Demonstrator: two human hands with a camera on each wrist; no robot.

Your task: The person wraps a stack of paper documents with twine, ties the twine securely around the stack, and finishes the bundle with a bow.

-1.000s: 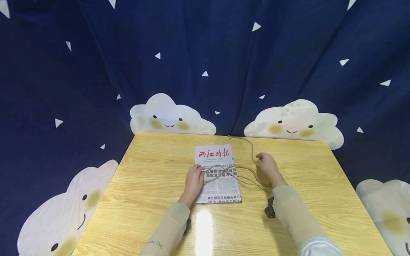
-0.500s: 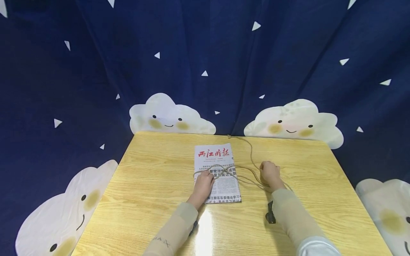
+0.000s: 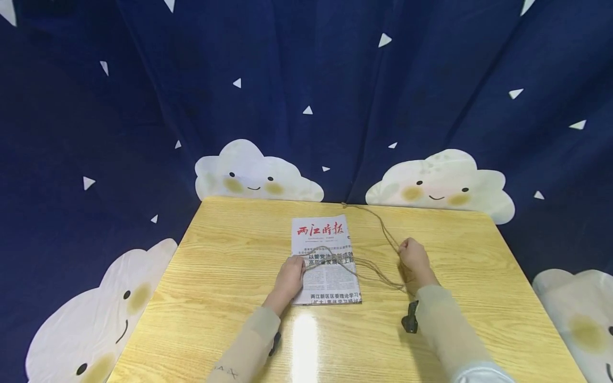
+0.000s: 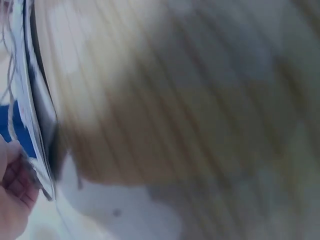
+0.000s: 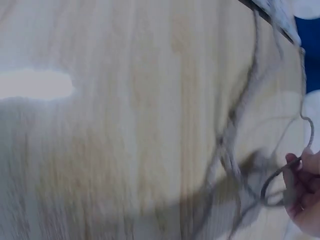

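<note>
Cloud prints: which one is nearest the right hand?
The cloud behind the table's far right edge, just beyond the right hand. The other clouds sit far left, lower left and lower right.

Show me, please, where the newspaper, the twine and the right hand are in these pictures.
newspaper point(image 3: 320, 230): head view, on its red masthead.
twine point(image 3: 383, 227): head view, on the strand running to the table's far edge.
right hand point(image 3: 414, 257): head view, on its back.

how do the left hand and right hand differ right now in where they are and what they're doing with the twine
The left hand rests on the newspaper's left edge, gripping the twine where it crosses the page; the right hand is off the paper, over the bare table. The left hand sits nearer the person, the right hand further out. Both hold the same twine.
</note>
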